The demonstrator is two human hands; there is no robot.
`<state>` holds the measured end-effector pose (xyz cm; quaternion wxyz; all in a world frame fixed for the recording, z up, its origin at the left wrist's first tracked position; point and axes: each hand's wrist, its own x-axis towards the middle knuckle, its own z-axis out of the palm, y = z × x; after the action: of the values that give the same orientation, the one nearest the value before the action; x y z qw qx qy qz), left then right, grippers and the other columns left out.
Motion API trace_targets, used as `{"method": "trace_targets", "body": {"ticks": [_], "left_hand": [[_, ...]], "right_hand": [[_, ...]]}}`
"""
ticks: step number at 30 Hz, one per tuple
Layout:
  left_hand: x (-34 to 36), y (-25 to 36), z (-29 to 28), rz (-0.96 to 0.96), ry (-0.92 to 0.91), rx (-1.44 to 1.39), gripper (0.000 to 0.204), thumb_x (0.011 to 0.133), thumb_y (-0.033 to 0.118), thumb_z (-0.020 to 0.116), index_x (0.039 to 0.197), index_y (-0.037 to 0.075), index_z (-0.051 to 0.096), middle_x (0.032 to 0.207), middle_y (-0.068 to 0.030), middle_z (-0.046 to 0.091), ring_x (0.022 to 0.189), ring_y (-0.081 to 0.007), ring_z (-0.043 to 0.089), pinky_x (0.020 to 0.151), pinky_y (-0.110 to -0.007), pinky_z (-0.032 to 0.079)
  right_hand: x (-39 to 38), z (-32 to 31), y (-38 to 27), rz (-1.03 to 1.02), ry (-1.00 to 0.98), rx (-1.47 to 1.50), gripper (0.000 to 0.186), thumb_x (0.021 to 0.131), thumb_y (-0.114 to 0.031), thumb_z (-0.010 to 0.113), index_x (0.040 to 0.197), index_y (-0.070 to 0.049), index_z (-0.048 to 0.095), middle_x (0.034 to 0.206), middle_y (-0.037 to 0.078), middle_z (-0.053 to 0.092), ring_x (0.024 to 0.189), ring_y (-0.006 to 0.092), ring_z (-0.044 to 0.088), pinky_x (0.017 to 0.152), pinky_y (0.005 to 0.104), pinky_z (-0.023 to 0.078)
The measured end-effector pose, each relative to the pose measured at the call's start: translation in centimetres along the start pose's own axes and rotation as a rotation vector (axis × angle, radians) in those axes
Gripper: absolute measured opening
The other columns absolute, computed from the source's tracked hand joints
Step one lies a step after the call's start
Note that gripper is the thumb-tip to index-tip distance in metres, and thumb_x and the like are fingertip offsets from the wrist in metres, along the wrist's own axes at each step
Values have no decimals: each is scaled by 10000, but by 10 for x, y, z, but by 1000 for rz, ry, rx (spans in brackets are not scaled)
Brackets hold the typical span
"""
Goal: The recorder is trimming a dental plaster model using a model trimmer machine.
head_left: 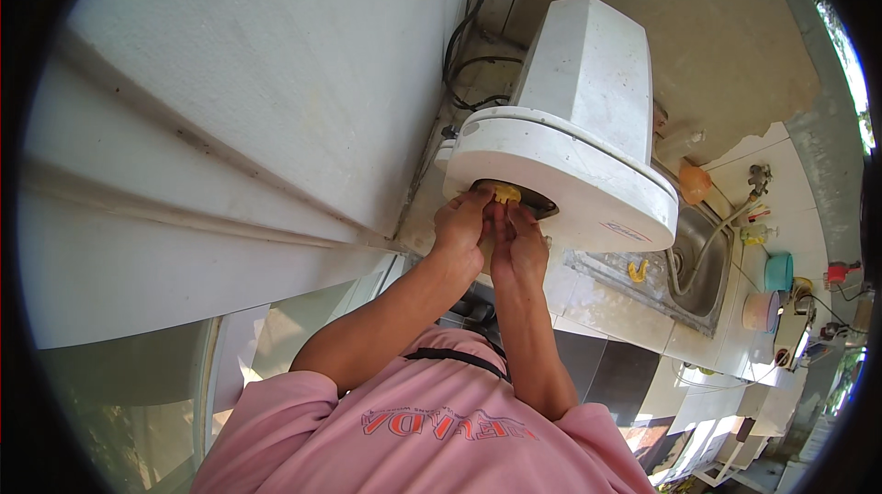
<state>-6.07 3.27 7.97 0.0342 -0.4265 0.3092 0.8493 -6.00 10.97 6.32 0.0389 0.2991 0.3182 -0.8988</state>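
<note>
My left hand (461, 226) and my right hand (520, 244) are raised close together at a dark oval opening in the front of a white machine (551, 177). Between their fingertips is a small, bumpy yellow piece (506, 192) whose kind I cannot make out. It sits at the mouth of the opening, and the fingers of both hands are closed against it. Part of the piece and the inside of the opening are hidden by my fingers and by shadow.
A steel sink (709, 296) with a hose lies to the right, a curved yellow piece (638, 271) on its drainboard. Beyond stand a teal tub (778, 271) and a pink tub (759, 311). Black cables (454, 57) run behind the machine; a white wall (248, 80) closes the left.
</note>
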Motion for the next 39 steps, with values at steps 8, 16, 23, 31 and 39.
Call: {"method": "trace_targets", "body": {"ticks": [8, 16, 23, 31, 39], "left_hand": [[3, 0, -3, -10, -34, 77, 167, 822, 203, 682, 944, 110, 616, 806, 32, 591, 723, -60, 548, 639, -200, 415], [-1, 0, 0, -3, -50, 77, 178, 840, 204, 662, 980, 105, 611, 837, 31, 584, 779, -66, 538, 709, -229, 408], [2, -1, -2, -5, -43, 40, 194, 843, 213, 664, 987, 97, 606, 845, 26, 583, 785, -71, 540, 724, -235, 407], [3, -2, 0, 13, -29, 26, 197, 836, 190, 674, 981, 79, 601, 848, 16, 583, 795, -77, 550, 719, -230, 441], [-1, 2, 4, 3, -25, -4, 199, 840, 161, 666, 995, 58, 598, 872, 0, 578, 785, -87, 553, 706, -230, 454]], "right_hand": [[-2, -1, -2, -4, 17, -38, 175, 867, 18, 579, 1022, 20, 498, 1008, 118, 559, 954, 218, 582, 873, 294, 505], [-1, -3, 2, -44, 0, -9, 141, 861, 22, 580, 989, 12, 522, 987, 104, 573, 929, 209, 588, 866, 295, 508], [-1, -1, 2, -26, 7, -27, 140, 856, 22, 582, 982, 7, 522, 980, 106, 576, 913, 206, 593, 841, 295, 517], [1, -2, 2, -35, 7, -40, 145, 862, 19, 576, 994, 4, 517, 996, 113, 572, 933, 211, 589, 854, 293, 513], [0, 0, 3, -48, -2, -32, 157, 866, 19, 570, 1010, 19, 506, 1010, 119, 562, 951, 215, 582, 868, 292, 511]]}}
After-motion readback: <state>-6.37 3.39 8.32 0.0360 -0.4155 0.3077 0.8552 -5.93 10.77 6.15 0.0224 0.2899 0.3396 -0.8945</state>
